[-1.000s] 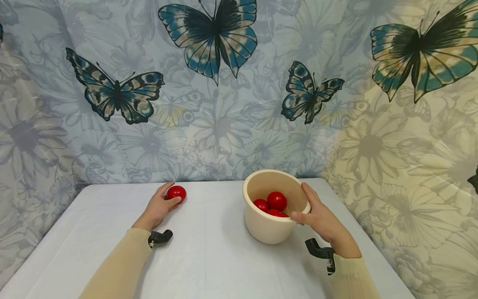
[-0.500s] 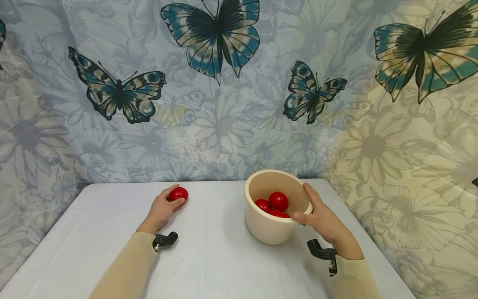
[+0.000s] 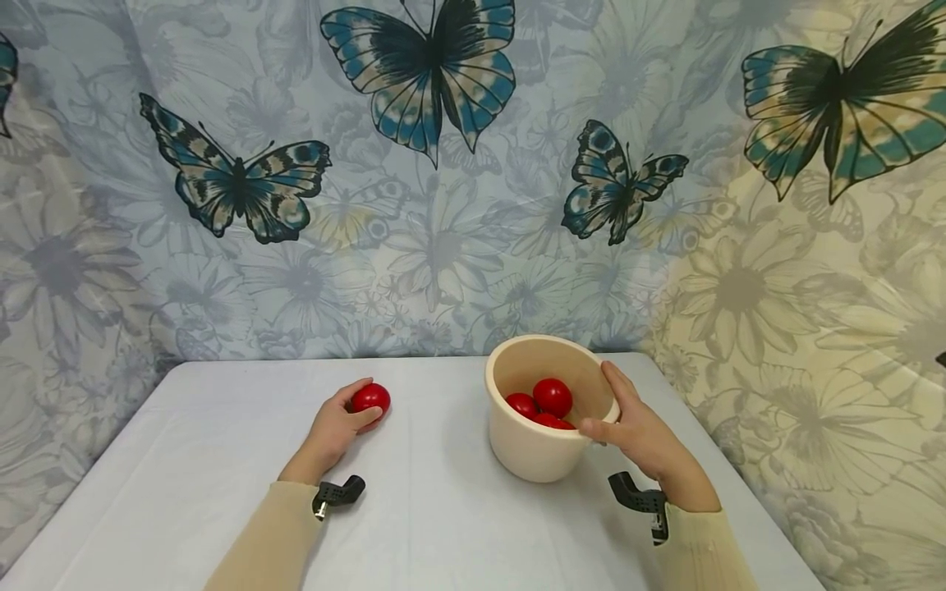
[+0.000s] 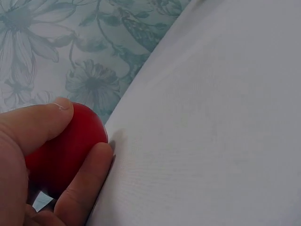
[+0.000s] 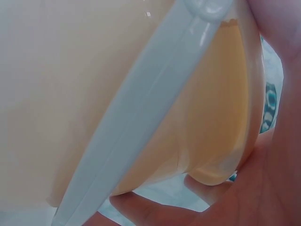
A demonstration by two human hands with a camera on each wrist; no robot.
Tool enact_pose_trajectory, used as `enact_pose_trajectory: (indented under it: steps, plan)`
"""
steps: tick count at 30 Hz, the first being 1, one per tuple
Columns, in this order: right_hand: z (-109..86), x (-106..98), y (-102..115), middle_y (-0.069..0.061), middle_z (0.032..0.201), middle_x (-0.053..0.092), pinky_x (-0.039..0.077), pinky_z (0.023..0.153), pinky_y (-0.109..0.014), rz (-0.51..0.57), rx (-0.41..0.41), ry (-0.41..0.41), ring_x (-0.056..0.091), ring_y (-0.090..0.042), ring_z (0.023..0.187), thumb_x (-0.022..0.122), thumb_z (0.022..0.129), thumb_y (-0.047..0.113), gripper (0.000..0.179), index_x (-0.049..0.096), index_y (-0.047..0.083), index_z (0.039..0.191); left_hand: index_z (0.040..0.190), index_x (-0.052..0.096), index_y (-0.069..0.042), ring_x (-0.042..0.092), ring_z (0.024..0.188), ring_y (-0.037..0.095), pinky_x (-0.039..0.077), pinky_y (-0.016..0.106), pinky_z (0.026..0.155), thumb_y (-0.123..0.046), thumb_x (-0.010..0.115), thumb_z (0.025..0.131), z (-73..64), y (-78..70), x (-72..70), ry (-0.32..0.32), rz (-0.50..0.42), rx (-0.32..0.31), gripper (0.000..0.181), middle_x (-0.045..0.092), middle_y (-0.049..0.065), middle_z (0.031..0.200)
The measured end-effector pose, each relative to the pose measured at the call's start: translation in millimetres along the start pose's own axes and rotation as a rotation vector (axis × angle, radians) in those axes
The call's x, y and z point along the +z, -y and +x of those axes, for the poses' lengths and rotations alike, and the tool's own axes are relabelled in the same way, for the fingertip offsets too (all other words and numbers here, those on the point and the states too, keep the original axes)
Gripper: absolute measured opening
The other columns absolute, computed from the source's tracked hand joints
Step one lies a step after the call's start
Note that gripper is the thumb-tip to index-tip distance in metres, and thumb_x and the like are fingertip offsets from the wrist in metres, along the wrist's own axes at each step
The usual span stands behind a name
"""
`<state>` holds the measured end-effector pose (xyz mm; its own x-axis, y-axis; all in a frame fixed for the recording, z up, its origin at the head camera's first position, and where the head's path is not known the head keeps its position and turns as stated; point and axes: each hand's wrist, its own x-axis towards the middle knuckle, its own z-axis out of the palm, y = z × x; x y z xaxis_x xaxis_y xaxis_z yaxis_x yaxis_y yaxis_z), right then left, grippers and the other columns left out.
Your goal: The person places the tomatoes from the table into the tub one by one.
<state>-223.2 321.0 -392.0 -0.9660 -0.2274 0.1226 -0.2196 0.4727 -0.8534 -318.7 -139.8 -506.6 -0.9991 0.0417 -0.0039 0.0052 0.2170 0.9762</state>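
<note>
My left hand (image 3: 332, 428) holds a glossy red ball (image 3: 371, 400) between thumb and fingers over the left-centre of the table. Close up in the left wrist view, the thumb lies across the ball (image 4: 70, 148), with a finger along its lower side. A cream bucket (image 3: 532, 453) stands to the right, its rim slanting down toward my right hand (image 3: 641, 435). That hand grips the rim, thumb at the near side and fingers round the far side. Several red balls (image 3: 552, 397) lie inside. The right wrist view shows the bucket's pale handle (image 5: 136, 113) crossing its outer wall.
A white cloth covers the table (image 3: 421, 517), whose far edge meets a hanging fabric (image 3: 443, 271) printed with butterflies and flowers. More of this fabric rises along both sides. Black camera mounts (image 3: 340, 492) sit on both wrists.
My left hand has carried the red ball to the right and toward me, away from the table's far edge. The right hand keeps its grip on the bucket, which stays about where it was.
</note>
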Motion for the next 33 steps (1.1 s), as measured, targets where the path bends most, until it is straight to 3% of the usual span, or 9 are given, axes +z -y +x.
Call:
enact_pose_trajectory:
  steps: [9,15,19,26,33]
  plan:
    - [1.7,1,0,-0.018,0.163,-0.004,0.052,0.087,-0.030,0.024,0.009,0.000,0.024,-0.046,0.139,0.079,0.087,0.029,0.110,-0.001,0.007,0.160,0.148,0.048,-0.009,0.037,0.132,0.043,0.057,0.037,0.085,0.001,0.073,0.089,-10.2,-4.1,8.0,0.030,-0.142,-0.029,0.065,0.038,0.024,0.145]
    - [0.9,1,0,-0.018,0.163,-0.004,0.049,0.095,-0.037,0.016,0.007,-0.003,0.021,-0.046,0.141,0.078,0.087,0.029,0.110,-0.001,0.007,0.160,0.149,0.046,-0.007,0.045,0.126,0.042,0.057,0.041,0.084,0.003,0.073,0.089,-10.5,-8.8,10.7,0.051,-0.264,-0.052,0.066,0.038,0.024,0.144]
    - [0.6,0,0,-0.018,0.163,-0.003,0.047,0.098,-0.041,0.003,0.000,-0.006,0.020,-0.047,0.141,0.078,0.087,0.029,0.110,-0.001,0.007,0.160,0.148,0.047,-0.009,0.053,0.119,0.040,0.057,0.041,0.085,0.001,0.072,0.089,-14.1,-22.5,15.7,0.056,-0.342,-0.064,0.065,0.041,0.020,0.143]
    - [1.0,0,-1,-0.018,0.163,-0.003,0.049,0.096,-0.037,0.002,-0.004,-0.007,0.022,-0.046,0.140,0.078,0.087,0.028,0.109,-0.001,0.007,0.160,0.145,0.049,-0.006,0.047,0.124,0.041,0.057,0.045,0.084,0.003,0.072,0.088,-25.4,-56.5,25.9,0.130,-0.432,0.028,0.063,0.040,0.018,0.144]
    - [0.6,-1,-1,-0.017,0.163,-0.003,0.047,0.099,-0.044,-0.011,-0.004,-0.007,0.020,-0.046,0.141,0.077,0.087,0.029,0.108,0.000,0.008,0.160,0.144,0.049,-0.005,0.049,0.123,0.040,0.057,0.047,0.083,0.000,0.073,0.089,-43.1,-89.4,34.7,0.214,-0.417,0.114,0.060,0.044,0.018,0.142]
